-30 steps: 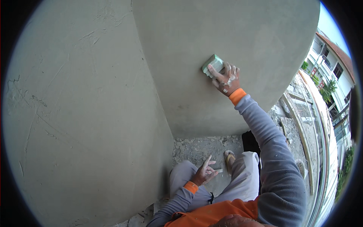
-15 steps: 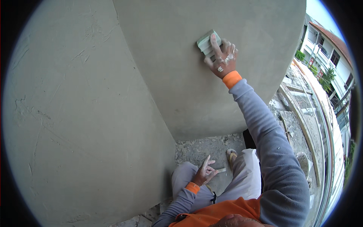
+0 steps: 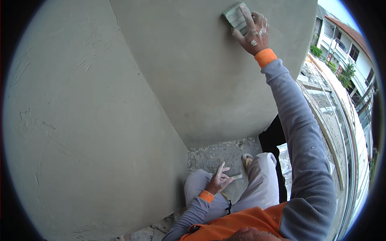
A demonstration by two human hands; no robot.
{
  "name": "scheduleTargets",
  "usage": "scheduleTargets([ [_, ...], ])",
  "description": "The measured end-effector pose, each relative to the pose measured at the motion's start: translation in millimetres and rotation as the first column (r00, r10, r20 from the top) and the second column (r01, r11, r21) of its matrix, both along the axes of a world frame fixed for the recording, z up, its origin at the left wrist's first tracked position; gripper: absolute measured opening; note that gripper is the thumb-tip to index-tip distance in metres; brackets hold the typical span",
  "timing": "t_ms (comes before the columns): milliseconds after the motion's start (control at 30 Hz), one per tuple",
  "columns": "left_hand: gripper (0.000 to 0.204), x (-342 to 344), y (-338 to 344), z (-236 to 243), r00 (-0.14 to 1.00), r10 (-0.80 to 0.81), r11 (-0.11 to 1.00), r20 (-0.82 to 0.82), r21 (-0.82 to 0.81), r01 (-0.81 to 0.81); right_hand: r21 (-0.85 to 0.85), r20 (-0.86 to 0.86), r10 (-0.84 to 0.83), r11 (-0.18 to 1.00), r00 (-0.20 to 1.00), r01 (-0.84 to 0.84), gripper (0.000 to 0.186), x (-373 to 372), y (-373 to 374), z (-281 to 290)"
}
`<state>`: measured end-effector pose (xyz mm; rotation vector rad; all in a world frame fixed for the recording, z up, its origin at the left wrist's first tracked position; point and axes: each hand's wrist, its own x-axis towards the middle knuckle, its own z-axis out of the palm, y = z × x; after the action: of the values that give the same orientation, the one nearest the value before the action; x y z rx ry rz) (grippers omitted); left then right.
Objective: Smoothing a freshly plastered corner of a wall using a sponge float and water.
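Note:
High on the grey plastered wall ahead [image 3: 193, 80], my right hand [image 3: 256, 35] grips a pale green, block-shaped rubbing pad [image 3: 234, 17]. The pad lies against or very close to the wall face, with my fingers across its back. White plaster is smeared on the knuckles. Low down by my knee, my left hand [image 3: 218, 180] has its index finger stretched out and other fingers curled. A short, thin, pale piece [image 3: 237, 176] sticks out from that hand; its kind cannot be made out, and the palm side is hidden.
A second plastered wall [image 3: 88, 120] stands close on my left, meeting the first in a corner. Rubble and plaster crumbs cover the floor [image 3: 217, 150] by my sandalled foot [image 3: 247, 160]. Planks [image 3: 327, 132] lie on the right, with a white building [image 3: 354, 48] beyond.
My right hand has moved up and to the right across the wall with the rubbing pad. My left hand keeps almost the same place and pose.

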<state>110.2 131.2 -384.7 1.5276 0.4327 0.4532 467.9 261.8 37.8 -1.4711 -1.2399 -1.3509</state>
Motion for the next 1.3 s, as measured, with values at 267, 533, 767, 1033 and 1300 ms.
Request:
scheduleTargets([
  [267, 0.096, 9, 0, 13, 0.999, 0.004, 1.000, -0.046, -0.026, -0.005, -0.587, 0.178, 0.054, 0.807, 0.983, 0.061, 0.069, -44, 20, -210],
  [533, 0.096, 1, 2, -7, 0.999, 0.029, 0.998, 0.039, -0.063, -0.027, -0.435, 0.030, -0.157, 0.887, 0.987, 0.154, 0.072, 38, -49, -119],
  [767, 0.095, 3, 0, -4, 1.000, -0.001, 1.000, 0.026, -0.028, 0.002, -0.140, -0.053, -0.062, 0.989, 0.997, 0.054, 0.070, -44, 25, -63],
  [1033, 0.093, -3, -5, 5, 1.000, 0.003, 1.000, 0.008, -0.025, -0.003, -0.799, 0.187, -0.145, 0.552, 0.972, 0.237, 0.056, 30, -96, -334],
  [1300, 0.094, 4, -4, 2, 0.997, 0.006, 0.989, 0.081, -0.146, 0.005, -0.453, -0.481, -0.696, 0.718, 0.533, 0.529, 0.077, 47, -409, -248],
])
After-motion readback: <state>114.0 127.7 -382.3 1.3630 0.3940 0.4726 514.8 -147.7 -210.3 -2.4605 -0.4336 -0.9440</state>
